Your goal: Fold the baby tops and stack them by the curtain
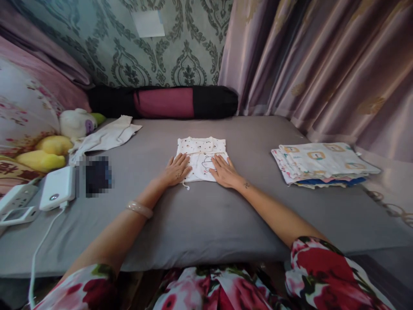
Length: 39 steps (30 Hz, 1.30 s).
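Observation:
A small white baby garment (200, 151) with tiny dots and a printed figure lies folded on the grey bed sheet (200, 215). My left hand (176, 169) rests flat on its lower left edge, fingers stretched out. My right hand (223, 170) lies flat on its lower right part, fingers also spread. Neither hand grips anything. A pale bangle (139, 208) sits on my left wrist.
A stack of folded printed cloths (322, 164) lies at the right. A loose white garment (105, 136), plush toys (77, 123), a white power bank (58, 188) with cable, and a power strip (14, 199) are at the left. A black-and-red bolster (164, 102) lines the wall; curtains hang right.

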Each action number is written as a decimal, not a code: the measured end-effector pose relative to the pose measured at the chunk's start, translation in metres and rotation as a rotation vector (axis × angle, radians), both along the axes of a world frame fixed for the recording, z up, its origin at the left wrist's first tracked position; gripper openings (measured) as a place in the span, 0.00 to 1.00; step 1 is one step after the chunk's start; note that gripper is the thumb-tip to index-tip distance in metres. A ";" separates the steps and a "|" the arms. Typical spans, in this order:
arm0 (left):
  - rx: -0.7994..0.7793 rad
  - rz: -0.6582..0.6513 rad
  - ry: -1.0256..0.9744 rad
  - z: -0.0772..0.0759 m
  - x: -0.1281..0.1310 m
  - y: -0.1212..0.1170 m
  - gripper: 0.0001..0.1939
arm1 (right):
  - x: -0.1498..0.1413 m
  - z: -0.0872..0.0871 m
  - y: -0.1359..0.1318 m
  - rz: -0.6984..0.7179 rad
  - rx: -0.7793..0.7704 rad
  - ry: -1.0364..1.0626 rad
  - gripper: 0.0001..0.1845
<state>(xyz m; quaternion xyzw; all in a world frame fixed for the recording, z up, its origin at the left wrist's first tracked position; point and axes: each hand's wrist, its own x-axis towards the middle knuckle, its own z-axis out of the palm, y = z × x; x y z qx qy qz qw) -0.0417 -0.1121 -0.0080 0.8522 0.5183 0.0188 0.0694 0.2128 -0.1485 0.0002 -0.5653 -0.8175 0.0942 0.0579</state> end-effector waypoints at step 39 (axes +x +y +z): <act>-0.073 -0.199 -0.072 0.056 -0.036 -0.038 0.10 | 0.052 0.024 -0.038 0.347 0.182 0.069 0.20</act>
